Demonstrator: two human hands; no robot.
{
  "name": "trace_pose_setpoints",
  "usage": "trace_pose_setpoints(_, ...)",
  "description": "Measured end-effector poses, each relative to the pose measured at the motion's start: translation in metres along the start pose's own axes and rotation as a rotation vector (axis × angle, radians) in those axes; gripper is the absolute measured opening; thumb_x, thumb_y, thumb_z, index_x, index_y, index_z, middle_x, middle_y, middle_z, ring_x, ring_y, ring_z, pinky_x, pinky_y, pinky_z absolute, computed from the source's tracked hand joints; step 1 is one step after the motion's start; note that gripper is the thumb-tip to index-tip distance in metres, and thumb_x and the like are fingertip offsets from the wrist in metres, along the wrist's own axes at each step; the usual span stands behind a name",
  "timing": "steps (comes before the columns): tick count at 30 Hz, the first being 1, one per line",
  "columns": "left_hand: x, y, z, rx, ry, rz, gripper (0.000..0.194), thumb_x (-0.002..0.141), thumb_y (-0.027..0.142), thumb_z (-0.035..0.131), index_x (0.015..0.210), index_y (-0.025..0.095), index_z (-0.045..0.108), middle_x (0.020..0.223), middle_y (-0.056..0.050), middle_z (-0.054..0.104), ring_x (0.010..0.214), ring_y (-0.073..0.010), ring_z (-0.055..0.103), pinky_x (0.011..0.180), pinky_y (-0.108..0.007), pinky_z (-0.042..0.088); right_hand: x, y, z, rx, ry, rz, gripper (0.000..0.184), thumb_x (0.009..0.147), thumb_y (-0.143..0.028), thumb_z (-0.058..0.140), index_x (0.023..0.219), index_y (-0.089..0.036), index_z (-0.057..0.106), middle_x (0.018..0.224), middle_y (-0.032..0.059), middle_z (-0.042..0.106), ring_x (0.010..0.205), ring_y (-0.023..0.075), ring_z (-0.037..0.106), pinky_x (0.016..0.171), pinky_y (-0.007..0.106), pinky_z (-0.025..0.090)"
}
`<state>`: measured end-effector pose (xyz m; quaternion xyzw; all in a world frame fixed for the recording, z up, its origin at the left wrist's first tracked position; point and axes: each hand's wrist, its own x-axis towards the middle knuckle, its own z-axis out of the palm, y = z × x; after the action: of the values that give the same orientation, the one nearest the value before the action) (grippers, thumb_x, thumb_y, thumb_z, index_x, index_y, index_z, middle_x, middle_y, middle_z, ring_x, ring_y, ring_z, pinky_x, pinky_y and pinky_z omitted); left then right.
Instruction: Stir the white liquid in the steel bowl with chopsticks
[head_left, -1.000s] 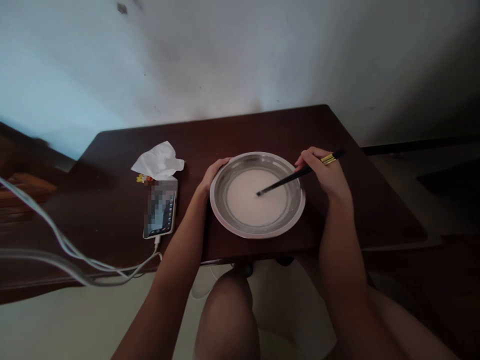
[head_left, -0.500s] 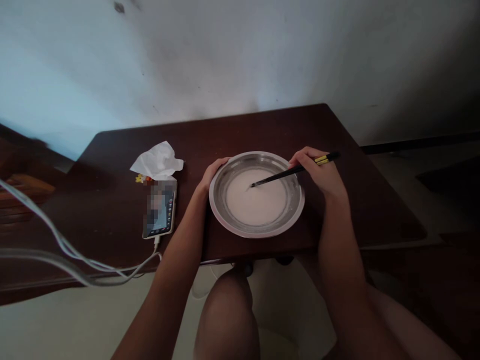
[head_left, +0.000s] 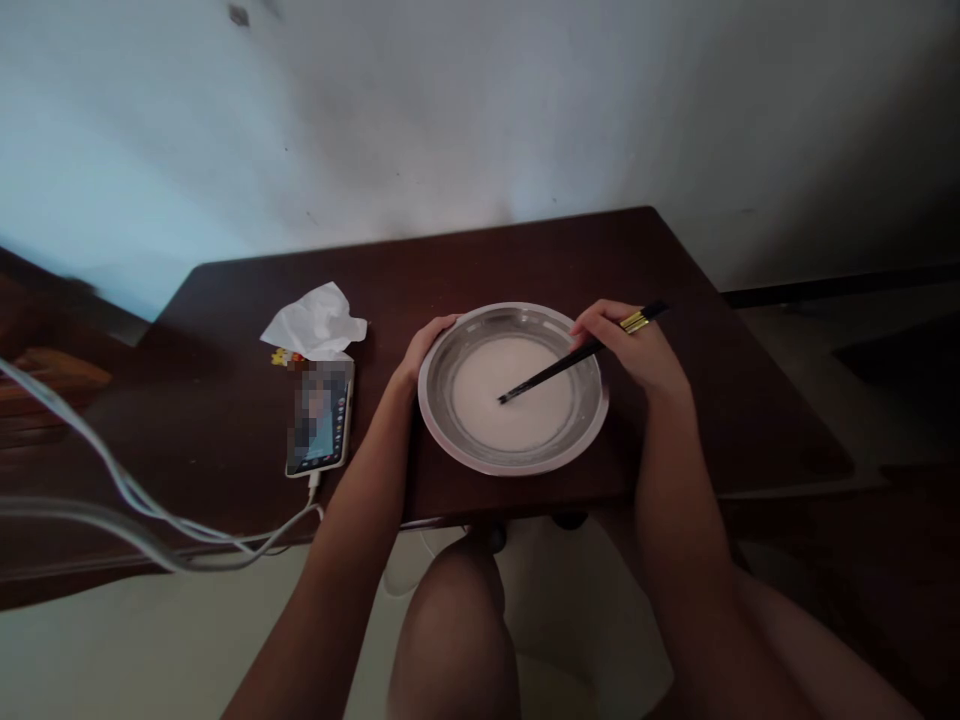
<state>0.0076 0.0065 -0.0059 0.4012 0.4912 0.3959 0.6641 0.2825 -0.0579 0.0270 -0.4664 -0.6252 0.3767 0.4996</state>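
Observation:
A round stainless steel basin (head_left: 512, 465) rests near the front edge of the dark table. White, milky liquid (head_left: 510, 420) covers its bottom. My left hand (head_left: 426, 348) grips the basin's left rim, its fingers partly hidden behind the side. Above the right rim, my right hand (head_left: 626, 345) is closed around black chopsticks (head_left: 559, 366) with gold bands near the top. The chopsticks slant down to the left, held together, and their tips meet the liquid near the middle.
Left of the basin lies a phone (head_left: 322, 415) plugged into a white cable (head_left: 225, 545) that loops along the table's front edge. Crumpled white tissue (head_left: 319, 320) and a small yellow item (head_left: 285, 357) sit behind it. A pale wall (head_left: 480, 120) rises behind the table (head_left: 600, 250).
The chopstick tips have moved slightly toward me in the liquid, and my right hand has shifted a little left and down. My left hand and the basin have stayed put.

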Motion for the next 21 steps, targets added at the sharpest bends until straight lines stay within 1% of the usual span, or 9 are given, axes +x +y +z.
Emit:
trace_pose_setpoints(2, 0.0008, -0.0014, -0.001, -0.007, -0.002, 0.016, 0.026, 0.083, 0.029, 0.05, 0.086, 0.017, 0.073, 0.075, -0.003, 0.071, 0.085, -0.0207, 0.065, 0.083, -0.03, 0.05, -0.0001, 0.0005, 0.0, -0.019, 0.036, -0.031, 0.021, 0.086, -0.033, 0.059, 0.07, -0.021, 0.068, 0.065, -0.0009, 0.067, 0.067, 0.0127, 0.063, 0.069, 0.027, 0.049)
trace_pose_setpoints(5, 0.0011, -0.0027, -0.0019, -0.023, -0.021, 0.01, 0.027, 0.083, 0.03, 0.049, 0.086, 0.017, 0.073, 0.075, -0.003, 0.071, 0.083, -0.0198, 0.065, 0.082, -0.03, 0.05, -0.0006, 0.0008, -0.0008, -0.015, 0.156, -0.037, 0.026, 0.087, -0.036, 0.057, 0.067, -0.021, 0.065, 0.059, -0.0019, 0.064, 0.06, 0.0116, 0.061, 0.066, 0.027, 0.048)
trace_pose_setpoints(7, 0.001, -0.0026, -0.0019, -0.031, -0.031, 0.009, 0.027, 0.083, 0.029, 0.049, 0.086, 0.017, 0.073, 0.076, -0.003, 0.071, 0.083, -0.0194, 0.065, 0.083, -0.029, 0.05, -0.0011, 0.0008, -0.0008, 0.002, 0.108, -0.012, 0.026, 0.087, -0.036, 0.057, 0.068, -0.021, 0.066, 0.056, -0.0024, 0.063, 0.057, 0.0112, 0.06, 0.064, 0.026, 0.047)
trace_pose_setpoints(10, 0.0013, -0.0023, -0.0021, -0.041, -0.024, 0.002, 0.027, 0.084, 0.027, 0.048, 0.086, 0.016, 0.073, 0.075, -0.003, 0.072, 0.083, -0.0193, 0.065, 0.083, -0.028, 0.05, -0.0015, 0.0008, 0.0005, -0.01, 0.005, -0.024, 0.021, 0.086, -0.032, 0.059, 0.071, -0.021, 0.068, 0.063, -0.0014, 0.067, 0.064, 0.0118, 0.063, 0.066, 0.025, 0.048)
trace_pose_setpoints(12, 0.002, -0.0026, -0.0027, -0.049, -0.021, -0.001, 0.028, 0.085, 0.026, 0.047, 0.087, 0.016, 0.073, 0.076, -0.002, 0.072, 0.084, -0.0189, 0.065, 0.084, -0.028, 0.05, -0.0014, 0.0011, 0.0014, -0.024, 0.069, -0.062, 0.022, 0.086, -0.03, 0.058, 0.068, -0.02, 0.067, 0.064, -0.0014, 0.066, 0.066, 0.0115, 0.063, 0.067, 0.025, 0.048)
trace_pose_setpoints(14, 0.0028, -0.0032, -0.0036, -0.057, -0.029, -0.006, 0.028, 0.085, 0.026, 0.047, 0.089, 0.016, 0.072, 0.078, -0.002, 0.072, 0.086, -0.0183, 0.065, 0.085, -0.028, 0.049, -0.0014, 0.0008, 0.0022, -0.013, 0.145, -0.071, 0.026, 0.087, -0.03, 0.057, 0.064, -0.02, 0.064, 0.059, -0.0022, 0.063, 0.061, 0.0105, 0.06, 0.065, 0.025, 0.048)
trace_pose_setpoints(16, 0.0031, -0.0034, -0.0041, -0.052, -0.032, -0.005, 0.028, 0.085, 0.026, 0.047, 0.091, 0.016, 0.072, 0.08, -0.002, 0.073, 0.087, -0.018, 0.065, 0.086, -0.028, 0.049, -0.0018, -0.0005, 0.0033, 0.007, 0.096, -0.037, 0.026, 0.087, -0.031, 0.057, 0.065, -0.02, 0.064, 0.057, -0.0026, 0.062, 0.057, 0.0103, 0.059, 0.062, 0.025, 0.047)
trace_pose_setpoints(19, 0.0024, -0.0026, -0.0037, -0.012, -0.009, 0.008, 0.028, 0.085, 0.027, 0.048, 0.093, 0.015, 0.072, 0.081, -0.002, 0.073, 0.089, -0.0189, 0.065, 0.088, -0.028, 0.049, -0.0023, -0.0027, 0.0044, -0.02, -0.013, -0.024, 0.021, 0.086, -0.031, 0.058, 0.069, -0.02, 0.066, 0.063, -0.0011, 0.066, 0.063, 0.0122, 0.062, 0.064, 0.026, 0.049)
trace_pose_setpoints(21, 0.0017, -0.0019, -0.0032, 0.006, -0.003, 0.015, 0.028, 0.084, 0.027, 0.048, 0.094, 0.015, 0.072, 0.081, -0.002, 0.073, 0.091, -0.0195, 0.065, 0.089, -0.029, 0.048, -0.0022, -0.0028, 0.0039, -0.049, 0.046, -0.059, 0.022, 0.086, -0.03, 0.058, 0.068, -0.02, 0.066, 0.066, -0.0007, 0.067, 0.067, 0.0126, 0.063, 0.067, 0.027, 0.05)
